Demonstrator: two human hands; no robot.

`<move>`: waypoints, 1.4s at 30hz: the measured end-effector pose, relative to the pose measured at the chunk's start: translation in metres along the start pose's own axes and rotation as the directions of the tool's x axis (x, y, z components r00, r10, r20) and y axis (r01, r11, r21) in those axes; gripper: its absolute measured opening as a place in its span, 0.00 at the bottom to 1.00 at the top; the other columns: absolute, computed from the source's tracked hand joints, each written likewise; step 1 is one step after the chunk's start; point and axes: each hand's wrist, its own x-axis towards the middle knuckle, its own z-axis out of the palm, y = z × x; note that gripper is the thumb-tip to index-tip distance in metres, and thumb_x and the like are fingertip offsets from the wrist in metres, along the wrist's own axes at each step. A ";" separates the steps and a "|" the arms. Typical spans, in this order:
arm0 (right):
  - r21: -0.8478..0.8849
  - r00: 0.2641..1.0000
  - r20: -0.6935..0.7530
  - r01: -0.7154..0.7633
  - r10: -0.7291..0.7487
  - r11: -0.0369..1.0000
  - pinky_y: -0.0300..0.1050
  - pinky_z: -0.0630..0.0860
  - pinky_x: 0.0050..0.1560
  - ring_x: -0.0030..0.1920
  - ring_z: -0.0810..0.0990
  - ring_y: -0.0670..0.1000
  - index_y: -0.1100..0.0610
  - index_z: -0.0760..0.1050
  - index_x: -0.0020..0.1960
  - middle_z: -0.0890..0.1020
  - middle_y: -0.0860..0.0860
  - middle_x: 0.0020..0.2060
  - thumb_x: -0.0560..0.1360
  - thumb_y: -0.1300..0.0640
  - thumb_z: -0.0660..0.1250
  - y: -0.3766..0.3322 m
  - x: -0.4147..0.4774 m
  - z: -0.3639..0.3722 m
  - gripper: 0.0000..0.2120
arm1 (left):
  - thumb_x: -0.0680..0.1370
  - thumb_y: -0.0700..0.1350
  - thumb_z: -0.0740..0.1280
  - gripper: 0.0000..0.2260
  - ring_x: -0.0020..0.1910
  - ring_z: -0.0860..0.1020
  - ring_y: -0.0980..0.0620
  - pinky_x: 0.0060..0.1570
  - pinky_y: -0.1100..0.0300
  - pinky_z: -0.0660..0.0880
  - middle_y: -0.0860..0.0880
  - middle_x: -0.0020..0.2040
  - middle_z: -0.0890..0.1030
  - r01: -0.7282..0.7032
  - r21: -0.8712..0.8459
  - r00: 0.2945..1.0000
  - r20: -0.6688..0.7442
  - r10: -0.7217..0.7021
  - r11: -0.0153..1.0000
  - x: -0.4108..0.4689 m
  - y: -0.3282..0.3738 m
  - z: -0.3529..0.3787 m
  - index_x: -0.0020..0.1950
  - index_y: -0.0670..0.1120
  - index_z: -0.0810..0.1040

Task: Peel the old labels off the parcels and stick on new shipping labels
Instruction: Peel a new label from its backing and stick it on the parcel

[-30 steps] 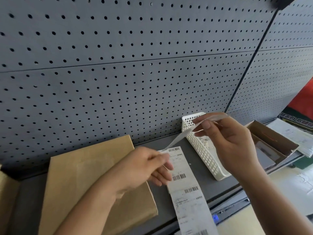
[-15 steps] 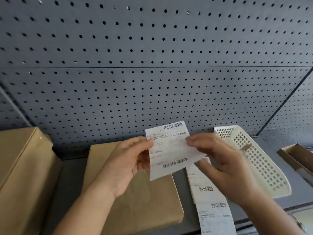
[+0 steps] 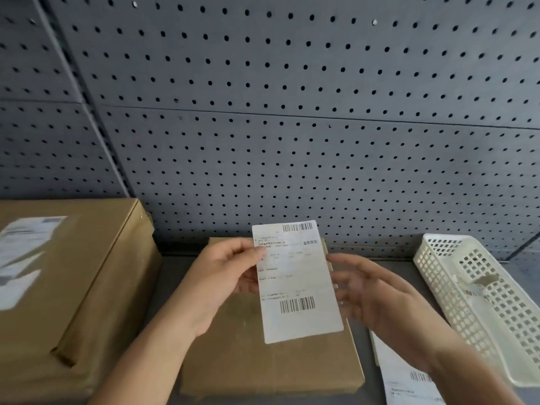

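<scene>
Label (image 3: 296,282): white, barcode at the top and another lower down, held up in the air, upright with a slight tilt, print facing the camera. It sits over the flat parcel (image 3: 248,361), above it and not stuck down.

Left hand (image 3: 225,276): pinches the label's upper left edge, thumb on the printed face, fingers curled behind the paper.

Right hand (image 3: 377,293): just beside the label's right edge, fingers straight and spread, holding nothing. Blurred; cannot tell if the fingertips touch the paper.

Flat parcel: brown cardboard, lying flat on the grey shelf (image 3: 175,273), back edge near the pegboard (image 3: 292,127). The part of its top face that shows is plain.

Big box (image 3: 87,258): brown, taller, to the left of the flat parcel and just beside it. It carries a white label (image 3: 26,252) on top, blurred, print unreadable.

Strip (image 3: 409,378): white printed labels with a barcode, lying on the shelf to the right of the flat parcel, partly under the right forearm, running out of the frame at the bottom.

Basket (image 3: 438,276): white plastic lattice, right of the strip, angled across the shelf. A paper scrap (image 3: 479,283) lies inside it.

Pegboard: dark grey, fills the whole background.
</scene>
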 end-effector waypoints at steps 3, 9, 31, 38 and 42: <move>-0.114 0.985 -0.151 -0.101 0.083 0.988 0.54 0.77 0.50 0.46 0.81 0.61 0.60 0.81 0.52 0.83 0.66 0.51 0.78 0.58 0.66 0.008 0.011 0.019 0.08 | 0.82 0.44 0.65 0.08 0.48 0.84 0.47 0.48 0.52 0.80 0.46 0.49 0.86 0.011 0.033 1.000 0.005 -0.012 0.999 -0.002 -0.004 -0.009 0.54 0.42 0.83; -0.326 0.969 -0.227 -0.169 0.097 0.930 0.58 0.81 0.51 0.46 0.84 0.64 0.62 0.79 0.44 0.86 0.59 0.44 0.79 0.56 0.68 0.016 0.025 0.035 0.10 | 0.82 0.43 0.66 0.07 0.49 0.85 0.52 0.52 0.52 0.81 0.51 0.49 0.86 0.003 0.215 1.000 0.006 -0.004 0.977 -0.003 -0.011 -0.019 0.54 0.46 0.84; -0.722 0.962 -0.267 -0.234 0.051 0.651 0.41 0.78 0.31 0.25 0.79 0.50 0.58 0.76 0.46 0.84 0.52 0.29 0.79 0.60 0.67 0.034 0.037 0.050 0.03 | 0.78 0.48 0.71 0.19 0.44 0.77 0.60 0.43 0.61 0.76 0.58 0.41 0.80 0.046 0.700 0.965 -0.216 0.150 0.713 0.018 -0.048 -0.016 0.67 0.54 0.70; -0.774 0.959 -0.284 -0.231 0.003 0.590 0.44 0.79 0.28 0.23 0.79 0.49 0.54 0.71 0.50 0.82 0.51 0.33 0.78 0.59 0.68 0.033 0.039 0.052 0.06 | 0.79 0.47 0.70 0.17 0.39 0.77 0.60 0.41 0.57 0.79 0.57 0.41 0.78 0.055 0.773 0.959 -0.216 0.181 0.632 0.017 -0.045 -0.009 0.65 0.54 0.68; -0.822 0.961 -0.273 -0.213 -0.038 0.528 0.47 0.81 0.30 0.25 0.81 0.49 0.51 0.69 0.51 0.81 0.50 0.36 0.77 0.57 0.69 0.036 0.041 0.053 0.09 | 0.79 0.47 0.71 0.14 0.38 0.77 0.60 0.39 0.58 0.77 0.57 0.40 0.77 0.048 0.793 0.957 -0.211 0.200 0.608 0.018 -0.046 -0.009 0.60 0.54 0.69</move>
